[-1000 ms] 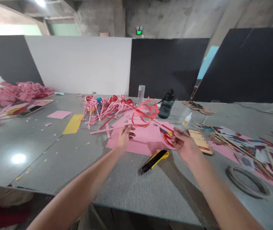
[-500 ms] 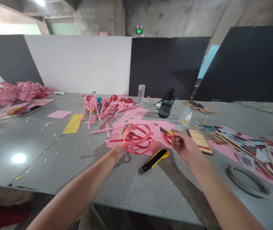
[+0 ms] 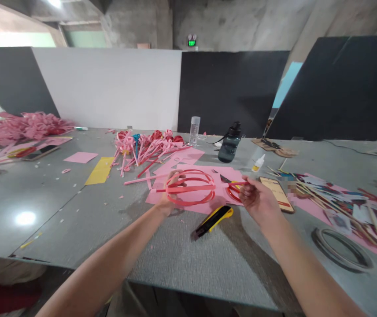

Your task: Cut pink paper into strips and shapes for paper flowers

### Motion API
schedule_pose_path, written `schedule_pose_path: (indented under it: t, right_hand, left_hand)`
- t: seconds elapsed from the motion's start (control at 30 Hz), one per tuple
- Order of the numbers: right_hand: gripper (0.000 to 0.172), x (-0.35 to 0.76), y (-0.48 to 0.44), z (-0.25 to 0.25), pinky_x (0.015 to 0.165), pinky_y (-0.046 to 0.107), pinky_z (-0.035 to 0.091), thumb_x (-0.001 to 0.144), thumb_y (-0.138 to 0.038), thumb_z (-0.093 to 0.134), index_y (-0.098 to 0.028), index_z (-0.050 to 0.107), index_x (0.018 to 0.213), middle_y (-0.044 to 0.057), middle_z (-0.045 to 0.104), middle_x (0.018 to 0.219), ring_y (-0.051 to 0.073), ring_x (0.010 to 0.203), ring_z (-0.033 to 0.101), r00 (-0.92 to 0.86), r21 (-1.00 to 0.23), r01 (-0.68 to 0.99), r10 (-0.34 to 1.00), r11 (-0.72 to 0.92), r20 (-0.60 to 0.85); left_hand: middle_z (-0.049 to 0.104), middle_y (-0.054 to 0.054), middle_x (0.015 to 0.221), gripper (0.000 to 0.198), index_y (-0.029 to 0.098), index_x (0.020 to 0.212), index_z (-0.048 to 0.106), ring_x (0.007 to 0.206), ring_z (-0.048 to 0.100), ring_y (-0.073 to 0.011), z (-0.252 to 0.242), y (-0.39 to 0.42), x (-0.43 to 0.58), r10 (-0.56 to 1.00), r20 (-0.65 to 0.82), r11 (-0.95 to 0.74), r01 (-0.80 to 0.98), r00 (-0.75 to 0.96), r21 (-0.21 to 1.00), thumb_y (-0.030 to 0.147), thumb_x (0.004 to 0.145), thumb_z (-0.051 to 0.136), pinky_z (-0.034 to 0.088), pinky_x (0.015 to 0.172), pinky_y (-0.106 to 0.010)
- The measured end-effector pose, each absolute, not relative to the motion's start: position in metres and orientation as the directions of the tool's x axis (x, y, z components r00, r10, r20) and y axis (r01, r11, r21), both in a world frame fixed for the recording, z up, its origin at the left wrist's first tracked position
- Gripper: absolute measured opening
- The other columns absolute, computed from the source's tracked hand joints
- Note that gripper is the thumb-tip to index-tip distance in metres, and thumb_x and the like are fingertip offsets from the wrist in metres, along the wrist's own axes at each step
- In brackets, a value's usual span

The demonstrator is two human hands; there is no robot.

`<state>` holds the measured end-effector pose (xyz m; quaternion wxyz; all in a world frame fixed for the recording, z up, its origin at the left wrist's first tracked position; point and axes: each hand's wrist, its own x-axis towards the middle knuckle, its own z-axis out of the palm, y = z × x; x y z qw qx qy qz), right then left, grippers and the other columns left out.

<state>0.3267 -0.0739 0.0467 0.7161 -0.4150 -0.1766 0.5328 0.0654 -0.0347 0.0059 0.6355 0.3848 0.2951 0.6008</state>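
A cage-like paper lantern of red-pink strips (image 3: 191,188) lies sideways between my hands, threaded on a thin red stick. My left hand (image 3: 168,199) is closed around its left end, with the fingers partly behind the strips. The stick's right end is pinched by my right hand (image 3: 254,196). Under the lantern, pink paper sheets (image 3: 162,198) are spread on the grey table. Scissors with yellow and red handles (image 3: 233,192) lie partly behind the stick, near my right hand. A yellow and black utility knife (image 3: 213,221) rests just in front of the papers.
Pink strip flowers on sticks (image 3: 142,149) are heaped behind, with more pink pieces (image 3: 33,125) far left. A dark bottle (image 3: 230,145), a clear bottle (image 3: 194,132), a glue bottle (image 3: 258,164), a phone (image 3: 276,193), a tape coil (image 3: 340,248) and loose sticks (image 3: 320,196) surround the work.
My right hand has moved slightly right with the stick. The lantern has turned, and its strips now look longer and flatter between both ends.
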Motion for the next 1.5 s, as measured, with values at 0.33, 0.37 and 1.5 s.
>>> schedule_pose_path:
  t: [0.33, 0.37, 1.5]
  right_hand:
    - [0.012, 0.336, -0.073, 0.050, 0.034, 0.015, 0.032, 0.084, -0.011, 0.054, -0.016, 0.061, 0.075, -0.007, 0.042, 0.048, 0.004, 0.037, 0.035, 0.465, -0.714, -0.672, 0.863, 0.197, -0.200]
    - [0.012, 0.336, -0.073, 0.050, 0.034, 0.016, 0.031, 0.083, -0.011, 0.054, -0.016, 0.060, 0.074, -0.007, 0.042, 0.048, 0.004, 0.037, 0.034, 0.461, -0.711, -0.675, 0.865, 0.197, -0.198]
    - [0.010, 0.337, -0.071, 0.043, 0.039, 0.018, 0.038, 0.072, -0.020, 0.071, -0.018, 0.062, 0.076, -0.006, 0.047, 0.053, 0.007, 0.044, 0.042, 0.428, -0.786, -0.590, 0.897, 0.184, -0.111]
  left_hand:
    - [0.069, -0.004, 0.097, 0.027, 0.022, 0.094, 0.065, 0.081, 0.065, -0.0153, -0.007, -0.010, 0.075, 0.996, 0.084, -0.094, -0.482, -0.042, 0.871, 0.045, 0.081, 0.064, 0.051, 0.068, -0.026]
    - [0.068, -0.003, 0.094, 0.026, 0.021, 0.094, 0.064, 0.076, 0.064, -0.0136, -0.007, -0.009, 0.075, 0.996, 0.080, -0.091, -0.474, -0.043, 0.876, 0.044, 0.081, 0.064, 0.050, 0.065, -0.024]
    - [0.060, 0.002, 0.087, 0.032, 0.024, 0.098, 0.057, 0.065, 0.056, -0.0081, -0.002, -0.011, 0.070, 0.977, 0.031, -0.120, -0.426, -0.210, 0.897, 0.039, 0.075, 0.074, 0.044, 0.061, -0.022]
